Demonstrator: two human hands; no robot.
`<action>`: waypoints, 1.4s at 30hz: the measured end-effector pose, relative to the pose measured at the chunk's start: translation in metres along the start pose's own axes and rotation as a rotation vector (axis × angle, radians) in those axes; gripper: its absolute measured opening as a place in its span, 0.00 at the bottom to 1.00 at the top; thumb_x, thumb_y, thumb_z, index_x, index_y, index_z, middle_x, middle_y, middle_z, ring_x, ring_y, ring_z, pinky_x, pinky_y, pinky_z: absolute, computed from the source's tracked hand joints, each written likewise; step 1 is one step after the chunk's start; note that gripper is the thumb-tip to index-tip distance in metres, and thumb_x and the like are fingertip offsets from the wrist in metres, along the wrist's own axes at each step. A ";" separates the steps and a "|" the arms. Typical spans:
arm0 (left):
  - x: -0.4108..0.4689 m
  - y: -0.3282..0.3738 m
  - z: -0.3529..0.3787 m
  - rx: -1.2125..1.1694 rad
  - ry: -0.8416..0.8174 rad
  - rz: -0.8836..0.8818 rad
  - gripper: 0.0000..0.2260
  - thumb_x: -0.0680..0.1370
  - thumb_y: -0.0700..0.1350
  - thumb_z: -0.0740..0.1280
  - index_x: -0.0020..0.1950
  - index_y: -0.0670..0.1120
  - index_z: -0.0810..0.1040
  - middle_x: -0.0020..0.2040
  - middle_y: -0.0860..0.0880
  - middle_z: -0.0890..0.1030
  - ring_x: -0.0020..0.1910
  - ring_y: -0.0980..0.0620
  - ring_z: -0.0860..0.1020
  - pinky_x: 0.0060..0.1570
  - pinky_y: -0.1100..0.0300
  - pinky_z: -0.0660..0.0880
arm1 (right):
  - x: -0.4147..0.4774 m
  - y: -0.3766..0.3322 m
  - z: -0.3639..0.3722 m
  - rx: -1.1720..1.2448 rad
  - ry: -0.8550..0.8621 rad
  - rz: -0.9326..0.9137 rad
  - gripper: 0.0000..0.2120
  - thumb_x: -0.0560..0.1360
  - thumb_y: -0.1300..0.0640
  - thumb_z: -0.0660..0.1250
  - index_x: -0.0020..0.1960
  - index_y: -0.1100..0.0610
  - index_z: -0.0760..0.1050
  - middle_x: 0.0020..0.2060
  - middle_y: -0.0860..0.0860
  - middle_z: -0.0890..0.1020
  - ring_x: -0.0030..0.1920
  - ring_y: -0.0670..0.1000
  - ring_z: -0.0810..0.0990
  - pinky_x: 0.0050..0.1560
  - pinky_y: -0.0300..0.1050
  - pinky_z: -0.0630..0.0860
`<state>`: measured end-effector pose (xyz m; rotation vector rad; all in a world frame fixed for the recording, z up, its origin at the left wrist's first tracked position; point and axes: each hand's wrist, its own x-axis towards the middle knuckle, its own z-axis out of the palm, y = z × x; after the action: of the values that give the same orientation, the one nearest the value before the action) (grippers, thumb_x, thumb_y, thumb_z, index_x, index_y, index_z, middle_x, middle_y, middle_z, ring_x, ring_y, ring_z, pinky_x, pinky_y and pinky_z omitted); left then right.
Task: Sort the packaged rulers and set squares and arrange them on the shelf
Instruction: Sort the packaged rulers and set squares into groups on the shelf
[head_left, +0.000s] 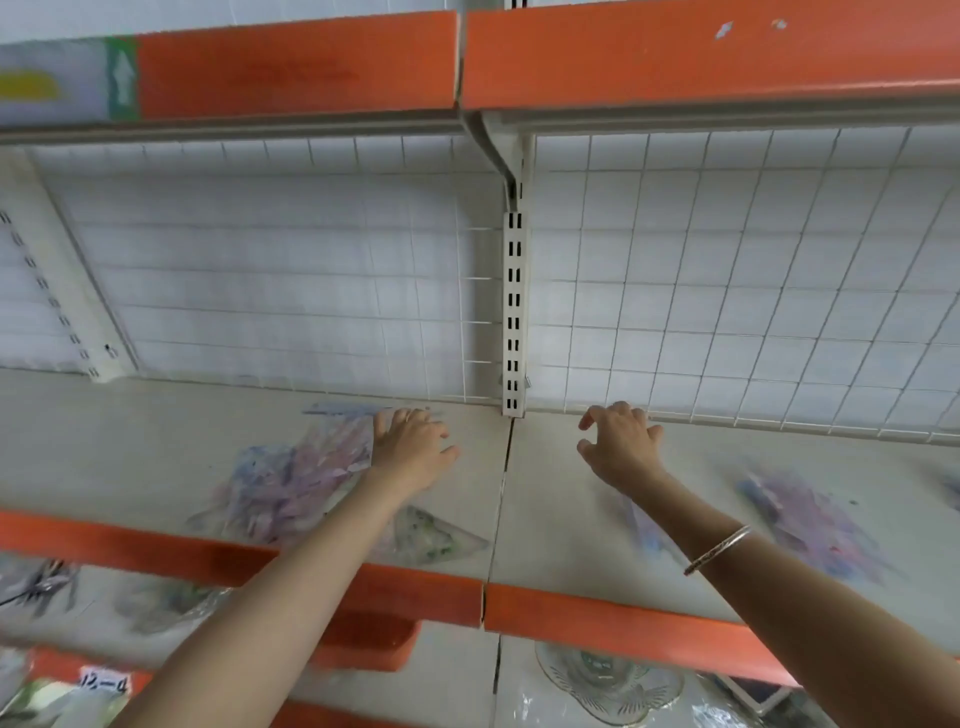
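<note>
A heap of clear packets with purple and blue rulers and set squares (296, 480) lies on the cream shelf (104, 447), left of the seam. My left hand (413, 447) rests flat on the heap's right edge, fingers straight toward the back grid. A greenish set square packet (434, 535) lies under my left forearm near the front lip. My right hand (621, 444) hovers over the right shelf board with fingers loosely curled and nothing in it. Another purple packet pile (815, 519) lies right of that arm, and a blurred packet (644, 525) shows beneath the wrist.
A white wire grid (727, 270) backs the shelf, with a slotted upright (514, 312) at the seam. Orange price rails (597, 616) edge this shelf and the one above. Lower shelves hold more clear packets (161, 603) and a glass dish (608, 680).
</note>
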<state>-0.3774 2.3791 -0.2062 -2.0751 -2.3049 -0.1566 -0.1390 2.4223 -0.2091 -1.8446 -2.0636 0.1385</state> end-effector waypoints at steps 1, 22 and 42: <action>-0.002 -0.012 0.000 0.000 -0.007 -0.014 0.20 0.80 0.59 0.56 0.67 0.53 0.74 0.70 0.50 0.68 0.70 0.47 0.63 0.67 0.50 0.54 | 0.000 -0.012 0.005 -0.010 -0.009 -0.035 0.14 0.76 0.56 0.62 0.61 0.52 0.72 0.63 0.54 0.70 0.66 0.55 0.65 0.63 0.53 0.60; -0.018 -0.172 0.000 0.036 -0.086 -0.062 0.22 0.77 0.63 0.58 0.67 0.55 0.71 0.69 0.51 0.69 0.71 0.48 0.61 0.71 0.43 0.46 | 0.002 -0.184 0.073 -0.065 -0.130 -0.351 0.14 0.76 0.58 0.62 0.62 0.53 0.73 0.61 0.53 0.74 0.64 0.54 0.70 0.64 0.53 0.60; -0.026 -0.209 0.010 -0.207 -0.333 -0.018 0.43 0.69 0.71 0.63 0.78 0.56 0.52 0.79 0.50 0.50 0.77 0.44 0.49 0.74 0.42 0.51 | -0.004 -0.227 0.099 -0.088 -0.326 -0.629 0.19 0.76 0.50 0.62 0.66 0.50 0.71 0.64 0.49 0.74 0.64 0.53 0.71 0.62 0.52 0.65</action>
<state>-0.5823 2.3327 -0.2288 -2.3358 -2.5950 -0.0538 -0.3847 2.4037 -0.2309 -1.1863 -2.8103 0.1902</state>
